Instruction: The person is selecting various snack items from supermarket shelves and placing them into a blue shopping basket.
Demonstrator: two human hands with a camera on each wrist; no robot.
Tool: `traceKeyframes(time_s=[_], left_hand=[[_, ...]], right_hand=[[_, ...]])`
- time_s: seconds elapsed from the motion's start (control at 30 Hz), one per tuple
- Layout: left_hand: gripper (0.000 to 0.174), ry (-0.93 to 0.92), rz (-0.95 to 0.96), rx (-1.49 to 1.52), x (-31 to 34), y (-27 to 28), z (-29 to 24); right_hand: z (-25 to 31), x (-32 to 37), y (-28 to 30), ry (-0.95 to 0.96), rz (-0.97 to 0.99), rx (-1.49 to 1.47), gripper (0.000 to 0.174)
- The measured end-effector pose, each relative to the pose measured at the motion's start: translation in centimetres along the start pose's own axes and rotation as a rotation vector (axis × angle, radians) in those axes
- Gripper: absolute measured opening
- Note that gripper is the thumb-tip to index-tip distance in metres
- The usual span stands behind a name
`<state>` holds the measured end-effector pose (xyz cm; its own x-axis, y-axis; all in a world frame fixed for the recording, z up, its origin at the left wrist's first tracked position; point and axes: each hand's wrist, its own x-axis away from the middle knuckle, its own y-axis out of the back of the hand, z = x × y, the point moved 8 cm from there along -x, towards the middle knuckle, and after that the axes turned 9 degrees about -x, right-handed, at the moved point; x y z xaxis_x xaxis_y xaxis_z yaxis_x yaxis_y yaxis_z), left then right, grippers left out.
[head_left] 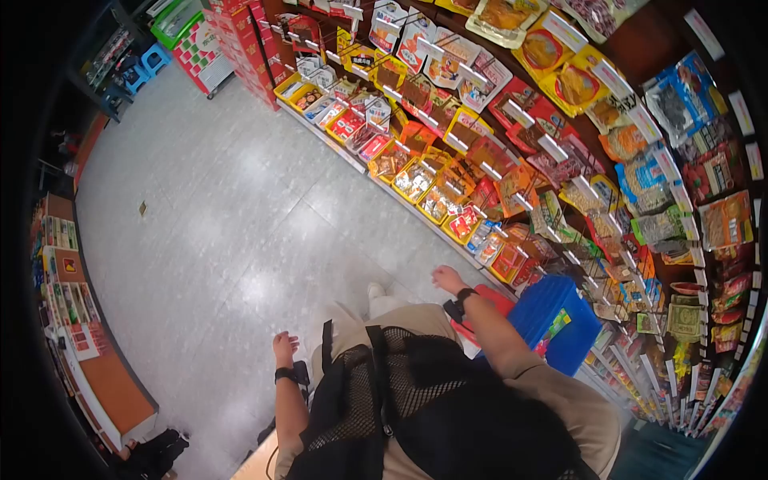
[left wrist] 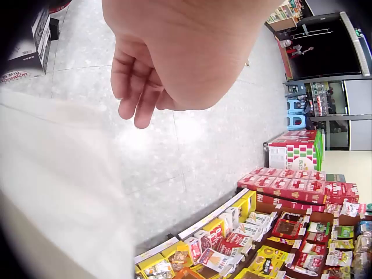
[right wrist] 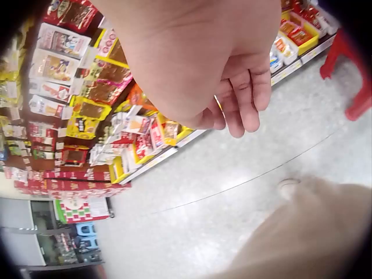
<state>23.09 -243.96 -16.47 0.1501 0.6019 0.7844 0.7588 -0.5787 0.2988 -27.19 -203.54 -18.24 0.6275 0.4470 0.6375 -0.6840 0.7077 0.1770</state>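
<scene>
Both hands hang beside the body with nothing in them. My left hand (head_left: 285,347) is over the grey floor, its fingers loosely curled; the left wrist view shows the palm (left wrist: 174,64) and bent fingers (left wrist: 141,96) above bare tiles. Near the lowest shelf, my right hand (head_left: 450,280) hangs in front of the snack bins, apart from them. The right wrist view shows its fingers (right wrist: 244,96) relaxed, with yellow bins (right wrist: 170,132) of packets behind. A blue basket (head_left: 552,320) stands on a red stool (head_left: 490,308) beside the right forearm.
Shelves of hanging snack packets (head_left: 572,84) run along the right. Stacked red boxes (head_left: 244,52) and a green-lidded chest freezer (head_left: 192,40) stand at the far end, with blue stools (head_left: 154,58) beyond. Another shelf unit (head_left: 68,272) lines the left of the grey aisle floor (head_left: 232,208).
</scene>
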Motion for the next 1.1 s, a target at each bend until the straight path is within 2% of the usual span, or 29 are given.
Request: traceKeyframes(time_s=[0.13,0.17,0.2,0.27,0.3,0.37,0.43,0.47,0.5,0.53,0.57,0.63,0.7,0.73,0.8,0.9,1.0,1.1], left_hand=[[0.027,0.074,0.044,-0.144,-3.5,0.0,-0.3],[0.027,0.098,0.070,-0.180,-4.5,0.3,-0.6],[0.028,0.208,0.137,-0.177,-5.9,0.6,-0.7],[0.023,0.268,0.159,-0.085,-11.4,1.9,0.5],[0.021,0.290,0.157,-0.017,-13.6,2.3,-0.6],[0.017,0.267,0.185,-0.149,-16.5,2.1,-5.4],[0.016,0.209,0.181,-0.178,-21.2,0.0,-12.1],[0.016,0.082,0.188,-0.302,-22.1,-2.9,-17.9],[0.019,-0.169,0.305,-0.464,-24.2,-6.8,-23.6],[0.023,-0.305,0.329,-0.292,-26.0,-10.7,-28.4],[0.025,-0.526,0.293,-0.599,-26.2,-15.1,-34.6],[0.024,-0.799,0.372,-0.584,-18.5,-24.1,-47.6],[0.022,-0.921,0.530,-0.537,-13.1,-33.2,-55.4],[0.021,-0.996,0.565,-0.607,-9.7,-37.3,-58.6],[0.020,-1.199,0.619,-0.701,-3.9,-45.6,-63.2],[0.020,-1.525,0.699,-0.631,6.1,-54.1,-67.6],[0.022,-1.540,0.777,-0.782,9.2,-62.5,-67.4],[0.023,-1.710,0.665,-0.926,8.7,-69.8,-66.0]], right_hand=[[13.1,-3.4,-5.6,0.048,0.057,-0.056,0.027],[14.6,-4.2,-6.3,0.060,0.051,-0.082,0.027],[15.7,-4.5,-6.8,0.033,0.058,-0.044,0.026],[17.8,-5.7,-7.6,-0.011,0.056,0.019,0.025],[18.4,-5.9,-7.2,-0.011,0.020,0.022,0.024],[18.3,-5.0,-5.2,-0.025,-0.050,0.032,0.022],[18.6,-4.2,-2.5,-0.034,-0.181,0.007,0.017],[18.5,-4.3,-0.5,-0.002,-0.301,0.000,0.018],[18.4,-4.2,1.2,0.021,-0.420,-0.005,0.019],[19.8,-3.7,2.8,0.043,-0.531,0.121,0.018],[21.7,-3.0,4.8,0.053,-0.638,0.248,0.017],[25.3,-2.6,7.8,0.080,-0.748,0.179,0.014],[30.3,-2.3,11.0,0.250,-0.887,0.155,0.014],[32.5,-2.7,12.8,0.327,-0.947,0.172,0.015],[36.1,-4.0,16.1,0.483,-1.039,0.229,0.017],[37.6,-9.3,20.1,0.543,-0.977,0.295,0.032],[37.5,-14.2,23.2,0.162,-0.806,0.274,0.040],[36.1,-18.5,25.6,0.239,-0.793,0.556,0.046]])
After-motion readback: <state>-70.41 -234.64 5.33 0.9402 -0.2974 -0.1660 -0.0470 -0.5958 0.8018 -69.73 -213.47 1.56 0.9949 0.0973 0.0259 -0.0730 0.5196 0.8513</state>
